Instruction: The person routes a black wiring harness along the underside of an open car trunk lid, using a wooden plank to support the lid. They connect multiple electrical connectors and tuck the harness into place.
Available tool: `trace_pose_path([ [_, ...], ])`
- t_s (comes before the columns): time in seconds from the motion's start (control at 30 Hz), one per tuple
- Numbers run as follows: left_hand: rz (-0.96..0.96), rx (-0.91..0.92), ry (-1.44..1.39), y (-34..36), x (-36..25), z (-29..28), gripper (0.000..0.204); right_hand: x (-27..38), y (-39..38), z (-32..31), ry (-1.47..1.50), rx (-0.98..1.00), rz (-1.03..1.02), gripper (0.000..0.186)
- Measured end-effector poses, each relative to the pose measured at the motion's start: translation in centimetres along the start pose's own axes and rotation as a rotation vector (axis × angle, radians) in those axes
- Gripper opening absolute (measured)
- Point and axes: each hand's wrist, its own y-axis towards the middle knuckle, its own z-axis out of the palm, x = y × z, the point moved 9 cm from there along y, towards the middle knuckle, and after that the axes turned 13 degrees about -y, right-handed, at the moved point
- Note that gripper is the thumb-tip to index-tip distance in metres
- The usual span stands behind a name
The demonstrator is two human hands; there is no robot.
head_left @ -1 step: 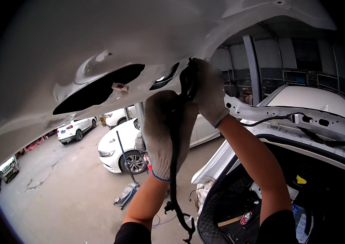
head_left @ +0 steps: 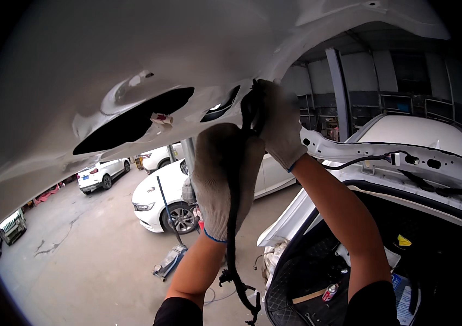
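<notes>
Both hands wear off-white knit gloves, raised beneath a white car's lid panel (head_left: 106, 65) with dark cut-out openings (head_left: 125, 122). My left hand (head_left: 217, 174) is closed on a black taped wiring harness (head_left: 233, 255), whose branched lower end hangs down between my forearms. My right hand (head_left: 280, 122), higher and just to the right, is closed on the harness's upper part where it meets the panel; my right fingertips are partly blurred and hidden. A small pale piece with a red mark (head_left: 163, 120) sits at the large opening's edge.
Below right is an open trunk (head_left: 307, 282) holding a spray can (head_left: 330, 292) and loose items, under a white metal bracket with a cable (head_left: 435, 163). A floor jack (head_left: 168, 263) stands near a parked white car (head_left: 154, 195). More cars and a lift post (head_left: 339, 92) are behind.
</notes>
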Motion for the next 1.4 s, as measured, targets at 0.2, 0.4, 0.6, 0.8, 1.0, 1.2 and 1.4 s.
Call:
trace_pose_path([
  [0.2, -0.018, 0.025, -0.067, 0.3, -0.1, 0.2, 0.019, -3.1, -0.6, 4.1, 0.086, 0.322, 0.236, 0.045],
  [0.4, -0.165, 0.005, -0.102, 0.3, 1.6, 0.1, 0.022, -1.1, -0.9, 0.9, -0.066, 0.004, -0.008, 0.043],
  [0.6, 0.039, 0.056, 0.059, 0.3, -0.7, 0.1, 0.023, -2.5, -1.7, 3.2, 0.233, 0.177, -0.008, 0.049],
  [0.8, -0.028, 0.001, 0.020, 0.0, 0.2, -0.2, 0.025, -3.5, -1.9, 2.7, 0.024, 0.046, -0.099, 0.054],
  [1.0, -0.083, 0.051, -0.106, -1.5, 1.9, 0.3, 0.038, -2.3, -1.3, 2.2, 0.054, 0.035, -0.200, 0.055],
  [1.2, -0.201, 0.150, -0.189, -2.3, 5.1, 0.4, 0.057, -1.3, -1.5, 2.2, -0.213, 0.026, -0.354, 0.058],
  [1.4, 0.083, 0.054, -0.025, -1.9, 4.7, -0.3, 0.056, -1.6, -1.8, 3.0, -0.369, 0.057, -0.342, 0.054],
])
